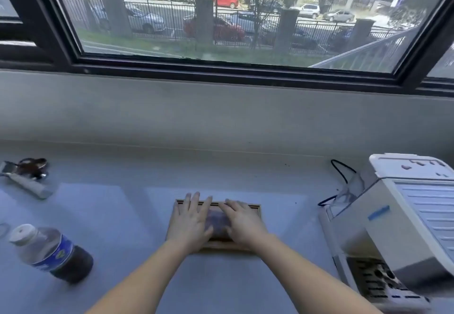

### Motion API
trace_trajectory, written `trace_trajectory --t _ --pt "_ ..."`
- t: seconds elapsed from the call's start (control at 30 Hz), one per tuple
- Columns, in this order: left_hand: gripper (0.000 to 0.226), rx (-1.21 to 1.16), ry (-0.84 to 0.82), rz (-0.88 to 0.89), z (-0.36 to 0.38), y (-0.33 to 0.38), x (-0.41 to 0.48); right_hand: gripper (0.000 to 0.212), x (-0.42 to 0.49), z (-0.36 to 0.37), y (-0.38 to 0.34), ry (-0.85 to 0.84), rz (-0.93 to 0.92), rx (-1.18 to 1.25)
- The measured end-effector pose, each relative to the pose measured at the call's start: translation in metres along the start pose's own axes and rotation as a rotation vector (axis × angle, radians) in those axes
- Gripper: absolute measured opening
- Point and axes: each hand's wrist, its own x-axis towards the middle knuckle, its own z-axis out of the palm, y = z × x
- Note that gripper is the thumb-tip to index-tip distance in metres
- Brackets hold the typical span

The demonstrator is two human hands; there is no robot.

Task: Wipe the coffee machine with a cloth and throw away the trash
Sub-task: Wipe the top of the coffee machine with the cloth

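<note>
A white coffee machine stands at the right edge of the counter, its drip tray toward me. In the middle of the counter sits a shallow wooden tray with a folded grey-purple cloth inside. My left hand lies flat on the tray's left half, fingers spread. My right hand rests flat on the right half, partly over the cloth. Neither hand grips anything.
A plastic bottle with dark liquid and a blue label stands at the left front. A portafilter and another tool lie at the far left. A black cable loops behind the machine. A grey wall and window rise beyond the counter.
</note>
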Motion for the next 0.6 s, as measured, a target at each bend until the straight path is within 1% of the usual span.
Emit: trace_trajectory --t 0.07,0.2,0.27,0.43,0.5,0.6 --pt "0.08 0.008 -0.054 -0.002 0.005 0.002 0.002 0.069 0.003 0.005 0.003 -0.023 0.002 0.026" --pt "0.077 -0.078 -0.123 -0.004 0.015 0.002 0.003 0.07 0.003 0.015 0.01 -0.068 0.016 -0.021" --pt "0.074 -0.072 -0.134 0.016 0.017 0.0 0.003 0.068 0.003 0.016 0.013 -0.088 -0.004 -0.061" --pt "0.068 -0.077 -0.142 0.056 0.023 -0.001 0.01 0.05 0.004 0.019 0.011 -0.115 -0.043 -0.119" --pt "0.066 -0.129 -0.144 0.057 0.022 -0.001 0.014 0.043 0.007 0.017 0.005 -0.125 -0.041 -0.145" --pt "0.058 -0.219 -0.148 0.036 0.019 -0.003 0.016 0.037 0.011 0.012 0.0 -0.135 0.005 -0.09"
